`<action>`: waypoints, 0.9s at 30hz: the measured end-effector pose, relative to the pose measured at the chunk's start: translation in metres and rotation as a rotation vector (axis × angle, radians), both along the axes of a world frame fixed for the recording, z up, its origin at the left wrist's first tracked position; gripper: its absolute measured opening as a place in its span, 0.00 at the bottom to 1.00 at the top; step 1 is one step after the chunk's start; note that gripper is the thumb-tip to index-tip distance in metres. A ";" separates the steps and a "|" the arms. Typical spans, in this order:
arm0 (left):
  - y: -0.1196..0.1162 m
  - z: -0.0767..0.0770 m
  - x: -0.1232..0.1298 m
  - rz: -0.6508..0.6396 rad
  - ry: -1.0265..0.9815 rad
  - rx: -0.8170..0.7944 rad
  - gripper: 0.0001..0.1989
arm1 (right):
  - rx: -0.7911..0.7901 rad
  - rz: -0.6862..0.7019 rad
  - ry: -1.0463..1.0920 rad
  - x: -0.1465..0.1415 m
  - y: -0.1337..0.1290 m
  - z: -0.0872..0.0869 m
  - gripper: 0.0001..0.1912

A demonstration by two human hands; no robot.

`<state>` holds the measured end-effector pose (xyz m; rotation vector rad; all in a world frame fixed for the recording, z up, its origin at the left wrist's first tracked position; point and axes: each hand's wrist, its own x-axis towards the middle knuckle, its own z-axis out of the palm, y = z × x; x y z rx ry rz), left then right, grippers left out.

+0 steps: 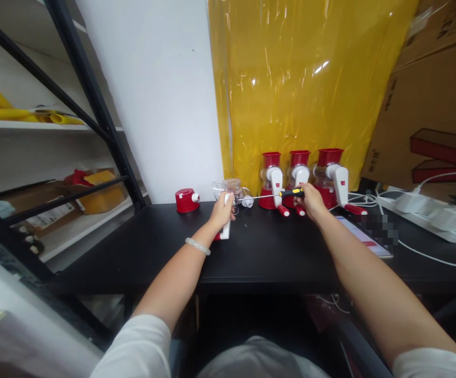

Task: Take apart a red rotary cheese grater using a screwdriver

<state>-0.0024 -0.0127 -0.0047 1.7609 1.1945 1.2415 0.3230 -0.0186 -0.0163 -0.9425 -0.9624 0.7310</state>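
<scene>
Behind our black bench [133, 252], as the head view shows, stand a white panel [157, 94] and a shiny yellow plastic sheet [310, 79], with a big cardboard box [428, 105] on the right and a shelf rack [80, 68] on the left. We grasp a clear plastic housing [231, 182] with the fingers of our left hand [221, 211], near the back of the bench; a white crank [227, 231] shows just below that hand. Our right hand [312, 200] has its fingers closed round the yellow-and-black handle of a screwdriver [291, 193], whose shaft points leftward to the housing; we cannot tell whether its tip touches. We see a red base [187, 201] standing well to the left of the housing. Three red-and-white grinders [300, 173] stand upright in a row behind the screwdriver. Farther right, we have a tablet [356, 233], partly blurred, near a white power strip [428, 220] with chargers and cables.
</scene>
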 end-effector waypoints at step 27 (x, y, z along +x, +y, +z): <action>0.000 0.000 0.001 -0.011 -0.029 0.003 0.15 | -0.004 0.018 0.099 -0.005 -0.001 0.006 0.12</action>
